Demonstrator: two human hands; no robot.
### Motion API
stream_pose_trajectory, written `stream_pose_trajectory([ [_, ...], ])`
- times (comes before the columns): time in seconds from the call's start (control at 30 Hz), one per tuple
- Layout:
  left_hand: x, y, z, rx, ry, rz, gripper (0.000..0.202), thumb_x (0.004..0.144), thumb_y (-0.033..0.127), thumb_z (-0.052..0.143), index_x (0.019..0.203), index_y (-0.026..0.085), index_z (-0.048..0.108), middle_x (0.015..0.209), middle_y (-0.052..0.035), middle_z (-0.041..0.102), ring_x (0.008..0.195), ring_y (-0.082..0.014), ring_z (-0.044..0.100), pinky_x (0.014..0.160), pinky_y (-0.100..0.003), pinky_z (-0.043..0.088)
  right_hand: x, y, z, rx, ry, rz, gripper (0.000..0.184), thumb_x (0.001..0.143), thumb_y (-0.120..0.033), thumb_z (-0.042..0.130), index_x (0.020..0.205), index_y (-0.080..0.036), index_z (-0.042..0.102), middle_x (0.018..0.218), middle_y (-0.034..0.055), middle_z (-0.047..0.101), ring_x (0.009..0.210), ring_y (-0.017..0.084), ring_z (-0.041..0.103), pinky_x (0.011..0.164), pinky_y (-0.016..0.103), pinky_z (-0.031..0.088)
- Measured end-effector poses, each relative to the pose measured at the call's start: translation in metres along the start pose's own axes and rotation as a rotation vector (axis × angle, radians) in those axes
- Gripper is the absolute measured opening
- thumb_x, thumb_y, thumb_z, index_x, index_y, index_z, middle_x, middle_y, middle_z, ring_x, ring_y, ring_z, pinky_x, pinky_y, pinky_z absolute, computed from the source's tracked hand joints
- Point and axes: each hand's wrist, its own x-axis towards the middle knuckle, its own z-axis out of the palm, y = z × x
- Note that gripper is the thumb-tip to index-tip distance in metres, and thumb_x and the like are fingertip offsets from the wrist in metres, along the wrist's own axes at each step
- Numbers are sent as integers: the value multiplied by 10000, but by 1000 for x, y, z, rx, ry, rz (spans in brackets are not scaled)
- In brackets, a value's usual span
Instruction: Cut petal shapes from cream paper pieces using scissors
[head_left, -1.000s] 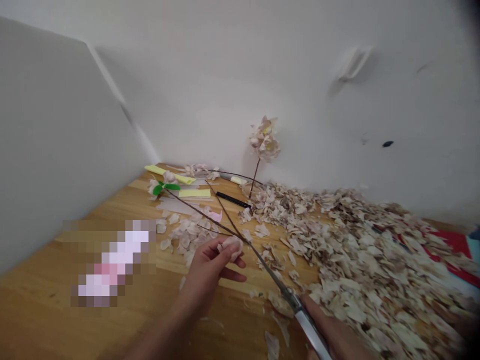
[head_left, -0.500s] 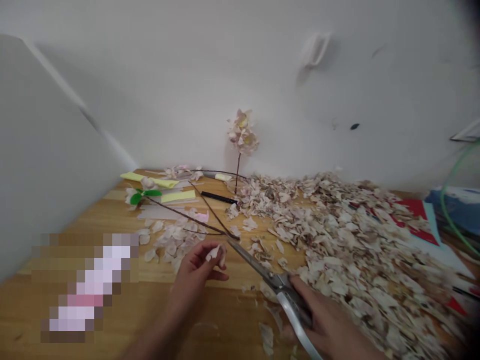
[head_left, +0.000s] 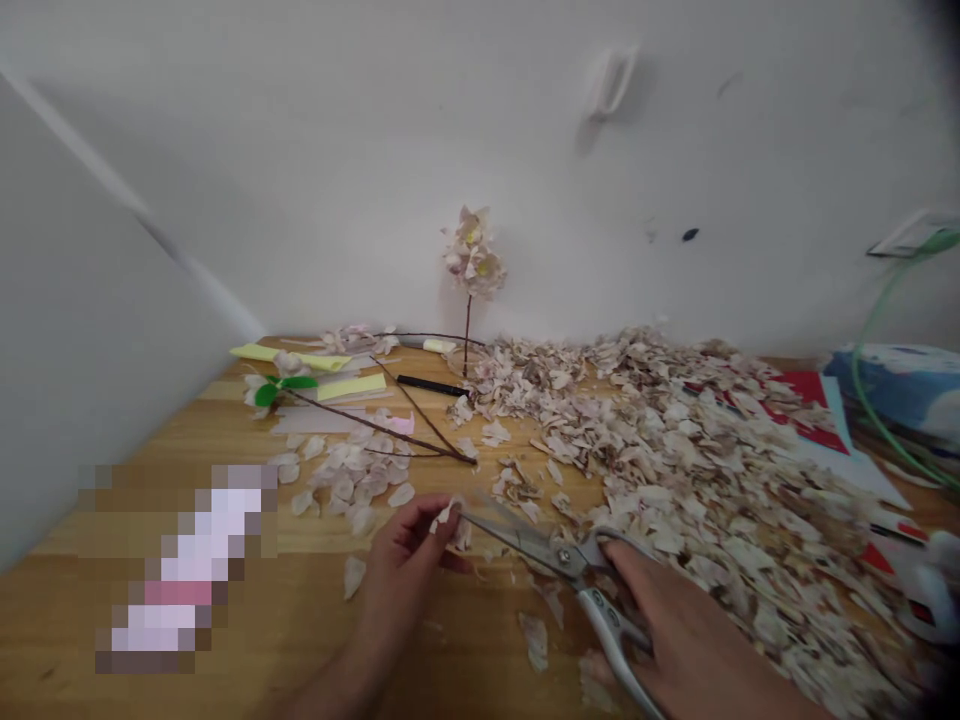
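Between the thumb and fingers of my left hand (head_left: 412, 555) is a pale dried petal (head_left: 444, 517). My right hand (head_left: 675, 620) grips the handles of a pair of silver scissors (head_left: 568, 562), whose blades stand apart and point left. The blade tips lie at the petal by my left fingertips; whether they touch it I cannot tell. Loose whitish petals (head_left: 356, 470) lie beyond my left hand. Brown twigs (head_left: 427, 440), one with green leaves (head_left: 296, 383) and a white bud, lie behind them.
A broad heap of dried petals (head_left: 675, 450) covers the right side of the wooden table (head_left: 225, 600). At the back, a flower stem (head_left: 472, 260) stands upright by the wall. A black pen (head_left: 431, 385) and yellow paper strips (head_left: 352, 387) lie nearby. A pixelated patch hides something at left.
The scissors' blades have opened from nearly closed, and their tips have come to the petal in my left hand. The view has shifted slightly.
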Motion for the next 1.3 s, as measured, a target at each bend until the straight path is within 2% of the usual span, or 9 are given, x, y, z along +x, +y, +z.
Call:
stream_pose_trajectory([
  [0.1,-3,0,-2,1,7,58,249,627,386,701,751,173,669,658,11,605,567,-115,537,455,-234,539,2,3,0,21,-27,-10,532,628,-289,590,1115,-86,525,1156,203,587,1038,336,558,851,442,462],
  [0.23,-3,1,-3,-3,-9,79,228,642,383,693,740,179,673,659,3,616,589,-122,549,472,-232,540,4,-3,-1,62,-29,-36,481,630,-289,604,1085,-148,540,1105,153,624,987,318,588,804,429,487],
  [0.43,-3,3,-3,-55,-59,13,203,648,369,697,735,188,667,698,-5,667,621,-133,614,545,-241,547,11,-11,0,82,-62,-23,558,641,-269,577,1170,-108,498,1169,175,580,1017,303,566,866,435,448],
  [0.57,-1,1,-5,-74,-157,-30,154,671,338,688,723,193,675,593,21,629,540,-108,599,525,-220,530,13,-10,-1,60,-75,-54,569,655,-284,578,1187,-105,483,1176,176,568,1004,300,567,856,434,448],
  [0.77,-1,-3,-10,-73,-296,-116,192,697,328,665,589,170,656,545,8,603,482,-97,563,472,-209,505,18,-9,-12,83,-102,-96,487,651,-290,625,1105,-157,514,1099,125,615,951,293,589,800,418,463],
  [1.0,0,5,-11,-107,-402,-189,198,670,322,686,591,143,664,529,16,540,443,-85,529,421,-222,518,19,-4,-14,41,-72,-139,486,631,-227,616,1103,-174,514,1054,99,641,913,276,603,765,370,463],
  [1.07,1,5,-12,-128,-433,-208,180,669,315,687,619,143,667,528,25,530,440,-82,530,421,-226,526,19,-3,-14,18,-49,-161,431,631,-203,596,1057,-184,534,1008,88,658,875,270,616,726,351,467],
  [1.2,3,3,-14,-175,-469,-242,156,660,295,699,639,145,658,531,28,551,441,-79,539,417,-223,533,19,-6,-17,34,-37,-170,324,630,-192,585,952,-215,561,895,52,684,778,249,638,646,326,471],
  [1.3,3,0,-14,-199,-471,-259,170,640,298,716,633,140,656,523,25,564,435,-79,538,398,-220,532,20,-8,-17,51,-51,-175,341,621,-175,586,958,-216,551,903,54,683,789,255,636,660,341,476],
])
